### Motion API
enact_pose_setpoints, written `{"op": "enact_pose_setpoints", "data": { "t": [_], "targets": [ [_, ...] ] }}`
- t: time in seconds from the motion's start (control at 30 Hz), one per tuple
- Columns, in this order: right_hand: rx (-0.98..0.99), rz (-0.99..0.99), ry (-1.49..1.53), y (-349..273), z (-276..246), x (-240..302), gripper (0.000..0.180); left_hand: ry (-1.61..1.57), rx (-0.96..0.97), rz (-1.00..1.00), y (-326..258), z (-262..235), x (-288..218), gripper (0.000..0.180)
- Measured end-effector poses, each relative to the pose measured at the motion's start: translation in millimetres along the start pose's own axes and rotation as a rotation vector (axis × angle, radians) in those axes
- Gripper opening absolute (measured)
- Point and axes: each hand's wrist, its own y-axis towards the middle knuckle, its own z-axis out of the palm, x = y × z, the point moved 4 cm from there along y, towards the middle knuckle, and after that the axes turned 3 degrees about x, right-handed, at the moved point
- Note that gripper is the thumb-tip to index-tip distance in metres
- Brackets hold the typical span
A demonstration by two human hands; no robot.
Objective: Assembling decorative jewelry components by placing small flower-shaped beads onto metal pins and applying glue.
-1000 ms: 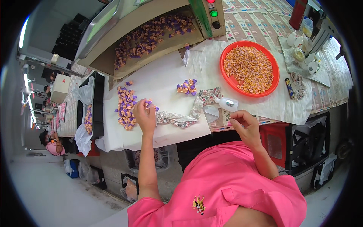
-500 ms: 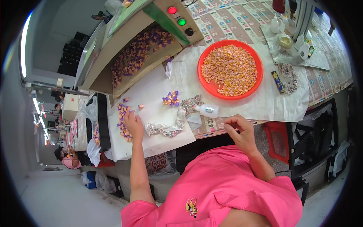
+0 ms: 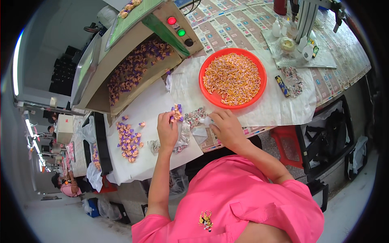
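Note:
My left hand [image 3: 167, 131] is at the small cluster of purple-and-peach pieces [image 3: 177, 111], its bent fingertips closed at the cluster's left side. To the right, my right hand [image 3: 227, 127] reaches down with its fingers around a small white squeeze bottle [image 3: 207, 121], which they mostly cover. Between the hands lies a crumpled patterned cloth [image 3: 194, 115], partly behind the left hand. More purple-and-peach pieces [image 3: 129, 141] are spread in a loose group on the white paper [image 3: 158, 95], left of my left hand.
A red round tray [image 3: 262, 83] holds many small pink-and-yellow pieces. At the back left stands a machine [image 3: 190, 28] with lit red and green buttons and many purple-and-peach pieces inside. White bottles [image 3: 276, 28] stand at the back right, near a metal stand [image 3: 308, 20].
My left hand has moved right, from the loose group to the small cluster. My right hand has moved left and forward onto the white bottle. The whole view has shifted slightly.

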Motion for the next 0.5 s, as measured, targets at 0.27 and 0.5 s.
{"op": "enact_pose_setpoints", "data": {
  "t": [0.27, 0.5],
  "targets": [
    [0.175, 0.104, -0.085, 23.4, 32.2, 42.8, 0.040, -0.705, -0.123, -0.381, -26.9, -53.8, 33.8, 0.023],
    [0.187, 0.210, 0.198, 42.0, 62.0, 79.7, 0.036, -1.226, -0.112, -0.590, -46.2, -90.8, 53.6, 0.028]
  ]
}}
